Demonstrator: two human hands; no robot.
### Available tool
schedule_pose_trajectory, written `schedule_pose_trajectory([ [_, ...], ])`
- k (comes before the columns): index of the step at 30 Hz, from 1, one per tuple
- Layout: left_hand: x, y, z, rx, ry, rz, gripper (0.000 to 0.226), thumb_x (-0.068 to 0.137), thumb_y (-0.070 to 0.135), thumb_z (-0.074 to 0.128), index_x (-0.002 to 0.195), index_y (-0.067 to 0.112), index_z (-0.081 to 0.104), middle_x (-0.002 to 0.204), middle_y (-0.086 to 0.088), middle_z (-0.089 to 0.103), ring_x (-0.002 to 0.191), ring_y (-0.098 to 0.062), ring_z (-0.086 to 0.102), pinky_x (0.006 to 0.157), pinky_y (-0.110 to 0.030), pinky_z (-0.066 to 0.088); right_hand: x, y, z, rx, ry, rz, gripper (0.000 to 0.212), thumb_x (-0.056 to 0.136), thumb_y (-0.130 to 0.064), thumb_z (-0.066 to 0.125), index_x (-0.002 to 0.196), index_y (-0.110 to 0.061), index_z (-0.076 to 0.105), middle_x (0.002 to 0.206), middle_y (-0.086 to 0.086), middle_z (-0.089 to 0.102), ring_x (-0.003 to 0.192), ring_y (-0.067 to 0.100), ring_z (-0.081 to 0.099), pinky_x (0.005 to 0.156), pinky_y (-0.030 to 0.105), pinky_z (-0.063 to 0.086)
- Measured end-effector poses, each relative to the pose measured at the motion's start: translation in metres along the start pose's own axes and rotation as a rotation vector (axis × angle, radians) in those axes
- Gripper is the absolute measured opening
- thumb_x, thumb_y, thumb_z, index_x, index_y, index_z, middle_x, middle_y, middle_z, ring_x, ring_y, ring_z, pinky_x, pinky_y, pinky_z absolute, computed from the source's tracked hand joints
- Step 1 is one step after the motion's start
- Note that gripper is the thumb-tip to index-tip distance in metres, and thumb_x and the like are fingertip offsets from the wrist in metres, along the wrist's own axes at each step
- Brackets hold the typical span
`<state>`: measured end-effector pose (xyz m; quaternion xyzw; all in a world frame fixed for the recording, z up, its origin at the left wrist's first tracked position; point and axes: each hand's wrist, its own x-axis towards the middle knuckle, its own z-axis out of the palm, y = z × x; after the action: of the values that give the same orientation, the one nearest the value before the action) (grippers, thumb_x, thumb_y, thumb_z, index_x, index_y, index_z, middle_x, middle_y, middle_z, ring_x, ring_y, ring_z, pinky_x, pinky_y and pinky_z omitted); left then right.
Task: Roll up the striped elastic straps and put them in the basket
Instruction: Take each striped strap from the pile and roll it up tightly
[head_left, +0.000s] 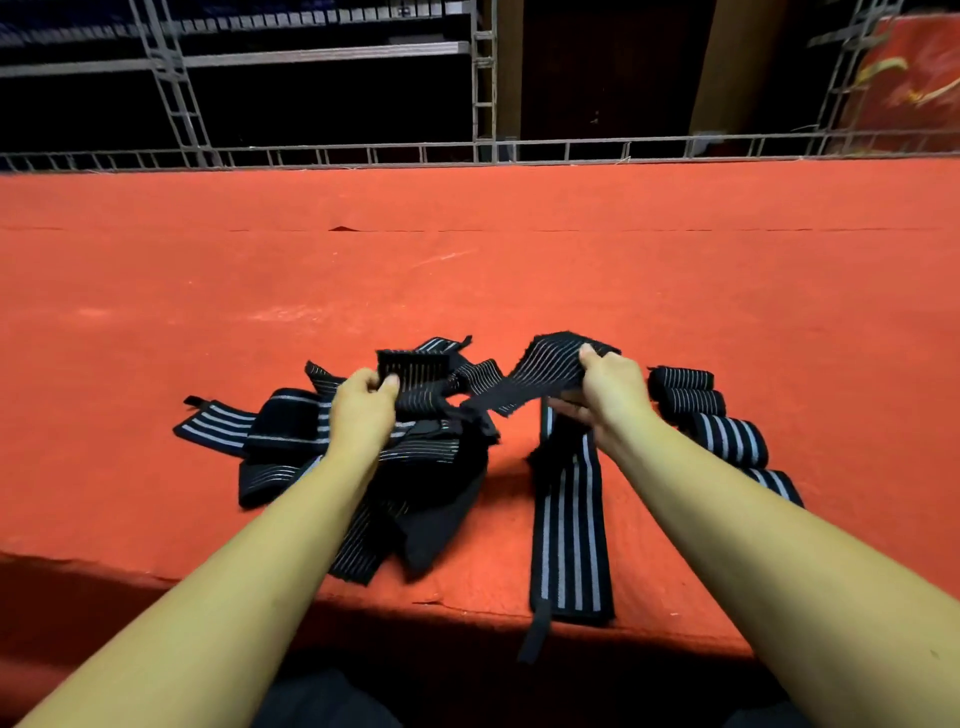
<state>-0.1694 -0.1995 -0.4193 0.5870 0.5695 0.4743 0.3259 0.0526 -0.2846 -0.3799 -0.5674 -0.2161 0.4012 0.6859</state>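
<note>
One strap held up, its roll not yet begun

Our left hand (363, 397) pinches one end of a black, thin-striped elastic strap (545, 364) and our right hand (610, 387) grips it further along, holding it above the tangled pile of black striped straps (291, 467) on the red felt table (467, 270). A row of rolled straps (727, 439) lies just right of our right hand. Next, we judge, it needs straightening, then tight winding from one end; no basket is in view.
</note>
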Motion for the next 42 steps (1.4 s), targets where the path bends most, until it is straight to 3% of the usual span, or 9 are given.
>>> schedule_pose_trajectory([
  [10, 0.016, 0.009, 0.009, 0.121, 0.099, -0.083, 0.022, 0.104, 0.022, 0.042, 0.093, 0.005, 0.051, 0.090, -0.014, 0.054, 0.081, -0.030, 0.049, 0.069, -0.037, 0.035, 0.008, -0.018, -0.004, 0.154, 0.168, -0.089, 0.026, 0.106, -0.024, 0.040, 0.087, -0.010, 0.050, 0.115, 0.024, 0.063, 0.098, 0.039, 0.068, 0.050, 0.038, 0.059],
  [15, 0.015, 0.001, -0.009, 0.197, 0.187, -0.122, 0.023, 0.104, 0.016, 0.041, 0.112, -0.001, 0.053, 0.113, -0.026, 0.059, 0.100, -0.040, 0.054, 0.074, -0.038, 0.034, 0.010, -0.025, -0.017, 0.006, 0.358, -0.115, 0.030, 0.105, -0.029, 0.040, 0.108, -0.005, 0.058, 0.097, 0.006, 0.060, 0.091, 0.029, 0.064, 0.085, 0.050, 0.057],
  [21, -0.004, 0.014, 0.001, 0.347, 0.099, 0.127, 0.058, 0.097, 0.034, 0.059, 0.135, -0.005, 0.039, 0.142, -0.023, 0.031, 0.126, -0.041, 0.041, 0.107, -0.044, 0.034, -0.010, -0.034, -0.006, 0.105, 0.009, -0.027, 0.023, 0.106, -0.027, 0.039, 0.092, -0.013, 0.050, 0.085, 0.001, 0.055, 0.074, 0.017, 0.058, 0.070, 0.037, 0.051],
  [25, -0.035, 0.071, 0.016, -0.344, -0.498, -0.089, 0.058, 0.088, 0.064, 0.057, 0.105, 0.009, 0.065, 0.111, -0.014, 0.066, 0.099, -0.024, 0.061, 0.085, -0.036, 0.048, -0.021, -0.044, 0.015, 0.146, -0.138, -0.007, 0.018, 0.105, -0.029, 0.042, 0.096, -0.015, 0.050, 0.089, 0.007, 0.058, 0.081, 0.026, 0.060, 0.077, 0.047, 0.050],
  [28, -0.054, 0.083, 0.017, -0.512, -0.763, -0.080, 0.045, 0.091, 0.033, 0.065, 0.113, -0.006, 0.062, 0.104, -0.018, 0.070, 0.092, -0.030, 0.068, 0.083, -0.045, 0.055, -0.022, -0.050, 0.017, 0.156, -0.127, -0.048, 0.022, 0.106, -0.026, 0.043, 0.105, -0.007, 0.055, 0.094, 0.011, 0.064, 0.085, 0.029, 0.065, 0.089, 0.054, 0.054],
  [31, -0.057, 0.089, 0.023, -0.570, -0.634, -0.026, 0.015, 0.097, 0.011, 0.059, 0.103, -0.001, 0.066, 0.089, -0.014, 0.071, 0.075, -0.027, 0.067, 0.069, -0.037, 0.058, -0.030, -0.050, 0.010, 0.014, -0.244, -0.018, 0.035, 0.104, -0.035, 0.047, 0.110, -0.003, 0.059, 0.091, 0.011, 0.068, 0.070, 0.021, 0.068, 0.077, 0.045, 0.059],
  [35, -0.051, 0.092, 0.035, -0.539, -0.265, -0.034, 0.015, 0.097, 0.015, 0.060, 0.085, 0.014, 0.068, 0.081, -0.006, 0.072, 0.073, -0.022, 0.064, 0.074, -0.040, 0.056, -0.051, -0.041, -0.004, -0.258, -0.562, 0.132, 0.047, 0.094, -0.053, 0.055, 0.108, -0.009, 0.063, 0.100, 0.014, 0.072, 0.091, 0.028, 0.071, 0.085, 0.042, 0.056],
  [39, -0.051, 0.088, 0.042, -0.551, -0.206, -0.069, 0.015, 0.094, 0.017, 0.063, 0.079, 0.013, 0.064, 0.084, -0.014, 0.067, 0.080, -0.027, 0.063, 0.086, -0.055, 0.054, -0.055, -0.033, -0.007, -0.226, -0.560, 0.033, 0.027, 0.094, -0.020, 0.066, 0.116, -0.005, 0.060, 0.102, 0.019, 0.071, 0.080, 0.028, 0.072, 0.070, 0.036, 0.060],
  [42, -0.058, 0.091, 0.044, -0.553, -0.206, -0.076, 0.013, 0.095, 0.014, 0.065, 0.083, 0.014, 0.058, 0.082, -0.008, 0.065, 0.082, -0.026, 0.063, 0.077, -0.043, 0.056, -0.051, -0.036, -0.011, -0.194, -0.432, -0.092, 0.008, 0.093, -0.004, 0.063, 0.101, -0.004, 0.059, 0.091, 0.017, 0.065, 0.067, 0.024, 0.068, 0.059, 0.030, 0.057],
])
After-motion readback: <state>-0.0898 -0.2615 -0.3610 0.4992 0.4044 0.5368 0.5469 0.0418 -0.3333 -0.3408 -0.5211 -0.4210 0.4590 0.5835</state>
